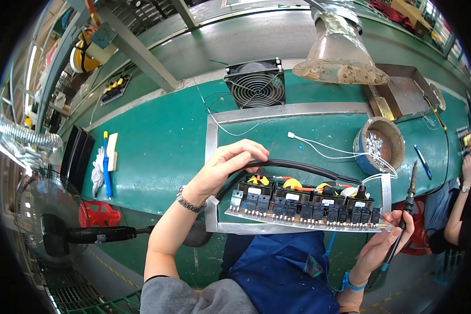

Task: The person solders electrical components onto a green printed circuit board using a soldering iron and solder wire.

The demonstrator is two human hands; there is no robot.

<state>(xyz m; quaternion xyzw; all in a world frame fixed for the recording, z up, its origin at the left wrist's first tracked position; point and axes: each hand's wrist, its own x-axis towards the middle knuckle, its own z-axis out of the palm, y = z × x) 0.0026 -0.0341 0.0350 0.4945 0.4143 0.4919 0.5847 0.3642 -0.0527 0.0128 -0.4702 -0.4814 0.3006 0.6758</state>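
Board (304, 210): at your tabletop's (165, 138) near edge; looks stiff and easy to break, so hold its 2 ends.
Left grip (226, 165): you pinch the black cable (304, 167), likely bendy.
Right grip (386, 239): you hold the soldering iron (407, 206), fingertips at the board's right end.

Underside of circuit board (303, 212) hidden; print on its labels too small to read. R hand (386, 240): some fingers hidden behind board & soldering iron (408, 203), exact grip unclear. Blk cable (309, 166) partly covered by L hand (233, 158), its far end out of sight. White bits (372, 144) in tub (369, 166) too small to ID, ditto blue speck (301, 147) on surface (157, 146). Fan (52, 235) blades blurred. Funnel (345, 49) cut off at top; co-worker (455, 222) mostly cut off, R edge
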